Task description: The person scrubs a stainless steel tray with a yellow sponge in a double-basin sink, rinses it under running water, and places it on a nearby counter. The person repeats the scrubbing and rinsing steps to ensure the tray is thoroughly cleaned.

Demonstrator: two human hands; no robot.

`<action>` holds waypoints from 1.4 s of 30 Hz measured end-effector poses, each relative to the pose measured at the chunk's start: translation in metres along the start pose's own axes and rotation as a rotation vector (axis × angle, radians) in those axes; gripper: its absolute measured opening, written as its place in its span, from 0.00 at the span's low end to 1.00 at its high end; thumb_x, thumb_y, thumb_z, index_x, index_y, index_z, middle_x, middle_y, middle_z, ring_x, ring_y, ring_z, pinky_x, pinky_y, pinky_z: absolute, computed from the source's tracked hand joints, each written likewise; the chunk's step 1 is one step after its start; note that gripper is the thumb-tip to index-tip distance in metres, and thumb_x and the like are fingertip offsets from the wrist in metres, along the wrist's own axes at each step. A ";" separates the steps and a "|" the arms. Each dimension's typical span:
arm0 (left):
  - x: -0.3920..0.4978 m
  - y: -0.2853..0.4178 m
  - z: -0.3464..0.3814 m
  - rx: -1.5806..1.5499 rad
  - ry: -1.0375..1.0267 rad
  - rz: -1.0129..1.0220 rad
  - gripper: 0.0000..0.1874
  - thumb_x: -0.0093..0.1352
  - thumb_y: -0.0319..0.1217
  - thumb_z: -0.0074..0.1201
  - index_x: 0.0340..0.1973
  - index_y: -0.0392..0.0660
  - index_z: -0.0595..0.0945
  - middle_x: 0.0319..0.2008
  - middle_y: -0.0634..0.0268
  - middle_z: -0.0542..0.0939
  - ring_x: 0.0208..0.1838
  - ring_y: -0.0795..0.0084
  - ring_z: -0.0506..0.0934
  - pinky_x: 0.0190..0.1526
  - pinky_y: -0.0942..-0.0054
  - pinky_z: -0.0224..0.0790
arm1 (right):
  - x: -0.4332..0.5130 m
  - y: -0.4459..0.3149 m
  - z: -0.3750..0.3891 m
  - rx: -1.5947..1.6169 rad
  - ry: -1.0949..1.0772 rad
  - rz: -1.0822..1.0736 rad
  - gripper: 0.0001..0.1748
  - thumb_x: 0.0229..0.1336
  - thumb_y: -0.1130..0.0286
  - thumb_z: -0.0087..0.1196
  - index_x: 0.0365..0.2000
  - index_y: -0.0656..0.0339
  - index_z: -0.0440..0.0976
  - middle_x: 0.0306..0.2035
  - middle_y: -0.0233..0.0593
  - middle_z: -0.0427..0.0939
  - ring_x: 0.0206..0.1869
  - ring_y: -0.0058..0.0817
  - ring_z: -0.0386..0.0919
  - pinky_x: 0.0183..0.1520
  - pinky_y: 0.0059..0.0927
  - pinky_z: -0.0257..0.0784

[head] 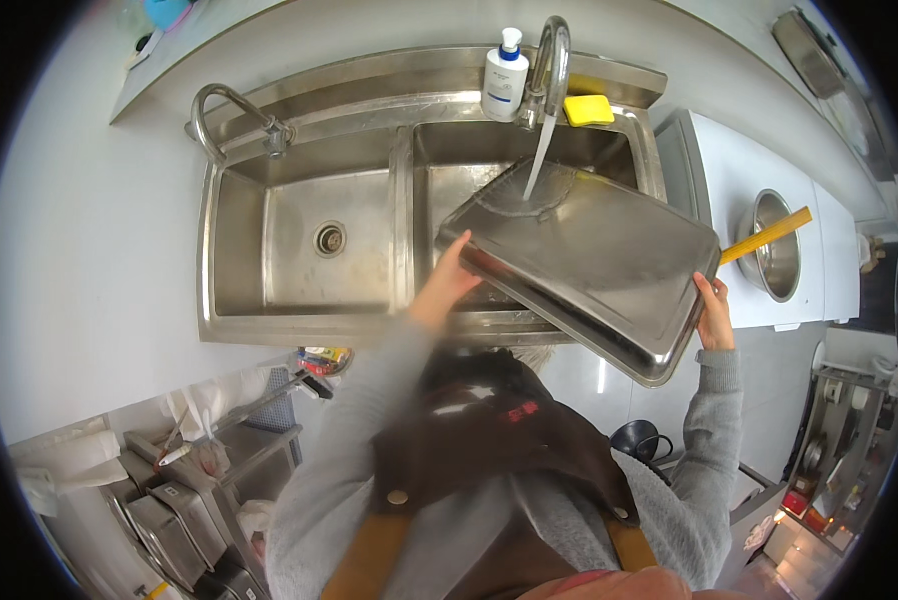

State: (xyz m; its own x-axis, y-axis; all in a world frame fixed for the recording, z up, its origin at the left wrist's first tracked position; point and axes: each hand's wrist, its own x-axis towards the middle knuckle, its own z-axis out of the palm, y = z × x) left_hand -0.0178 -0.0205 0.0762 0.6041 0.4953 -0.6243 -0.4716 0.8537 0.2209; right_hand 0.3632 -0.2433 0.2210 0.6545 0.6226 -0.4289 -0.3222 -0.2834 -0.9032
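Both hands hold a large rectangular stainless steel pan [599, 247], tilted over the right sink basin [456, 161] with its flat underside facing up. My left hand [449, 279] grips its left edge. At the near right corner, my right hand [711, 307] grips the rim with the thumb on top. Water from the right faucet [558, 52] runs in a stream [540, 156] onto the pan's far left part and spreads there. Part of the right basin is hidden under the pan.
The left basin [291, 255] has a drain and its own faucet [231, 101]. A white pump bottle [504, 79] and a yellow sponge [589, 110] stand on the back ledge. To the right, a steel bowl [786, 259] sits on a white surface, with a yellow stick [768, 234] across it.
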 end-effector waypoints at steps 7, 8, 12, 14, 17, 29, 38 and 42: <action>0.081 -0.001 -0.002 0.157 0.176 -0.071 0.27 0.64 0.43 0.56 0.56 0.46 0.70 0.59 0.54 0.69 0.62 0.53 0.66 0.60 0.42 0.54 | -0.052 0.009 0.014 -0.004 0.123 -0.139 0.40 0.57 0.72 0.59 0.60 0.61 0.43 0.50 0.45 0.67 0.49 0.28 0.70 0.51 0.31 0.68; 0.091 0.000 -0.002 0.175 0.156 -0.087 0.27 0.64 0.44 0.56 0.55 0.47 0.70 0.60 0.54 0.68 0.62 0.53 0.66 0.60 0.42 0.54 | -0.058 0.014 0.015 0.009 0.131 -0.161 0.40 0.57 0.72 0.59 0.61 0.60 0.43 0.50 0.44 0.68 0.49 0.27 0.70 0.50 0.30 0.68; 0.136 -0.003 -0.002 0.231 0.241 -0.068 0.18 0.63 0.48 0.57 0.41 0.51 0.77 0.42 0.61 0.78 0.47 0.60 0.74 0.43 0.53 0.68 | -0.074 0.031 0.017 0.019 0.196 -0.211 0.41 0.58 0.75 0.58 0.62 0.57 0.41 0.48 0.42 0.69 0.47 0.25 0.70 0.49 0.28 0.67; 0.158 -0.008 -0.003 0.258 0.280 -0.079 0.23 0.63 0.51 0.56 0.44 0.48 0.77 0.44 0.60 0.78 0.47 0.61 0.75 0.45 0.56 0.68 | -0.081 0.038 0.018 0.028 0.218 -0.193 0.44 0.57 0.76 0.58 0.64 0.57 0.39 0.51 0.41 0.67 0.48 0.26 0.69 0.50 0.27 0.67; 0.183 -0.020 -0.002 0.396 0.416 -0.036 0.29 0.64 0.53 0.54 0.49 0.42 0.76 0.47 0.58 0.77 0.49 0.61 0.75 0.48 0.60 0.68 | -0.090 0.039 0.021 0.025 0.189 -0.218 0.45 0.57 0.77 0.58 0.65 0.57 0.38 0.54 0.42 0.64 0.51 0.27 0.67 0.54 0.28 0.64; 0.136 -0.035 0.000 0.668 0.229 -0.067 0.15 0.73 0.44 0.40 0.37 0.47 0.75 0.33 0.64 0.75 0.37 0.65 0.74 0.40 0.63 0.70 | -0.061 -0.077 0.088 0.262 -0.054 -0.202 0.23 0.63 0.75 0.49 0.57 0.58 0.58 0.49 0.34 0.70 0.47 0.21 0.73 0.46 0.24 0.75; 0.039 -0.011 0.088 0.843 -0.103 -0.189 0.22 0.71 0.54 0.39 0.50 0.54 0.73 0.41 0.68 0.75 0.43 0.68 0.74 0.46 0.54 0.66 | -0.056 -0.085 0.190 -0.047 -0.410 -0.560 0.24 0.58 0.74 0.54 0.53 0.60 0.56 0.46 0.36 0.67 0.49 0.22 0.68 0.50 0.26 0.69; 0.000 0.007 0.139 0.903 -0.284 0.003 0.32 0.70 0.61 0.34 0.58 0.54 0.70 0.52 0.67 0.73 0.55 0.70 0.69 0.49 0.56 0.65 | -0.053 -0.045 0.223 -0.096 -0.555 -0.626 0.29 0.58 0.76 0.53 0.57 0.61 0.53 0.48 0.36 0.65 0.52 0.23 0.65 0.54 0.28 0.65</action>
State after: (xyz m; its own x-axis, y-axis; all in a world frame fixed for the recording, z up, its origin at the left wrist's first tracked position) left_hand 0.0683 0.0076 0.1817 0.7936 0.4166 -0.4434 0.1305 0.5954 0.7928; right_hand 0.1904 -0.1016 0.2877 0.2533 0.9467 0.1989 0.0643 0.1886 -0.9799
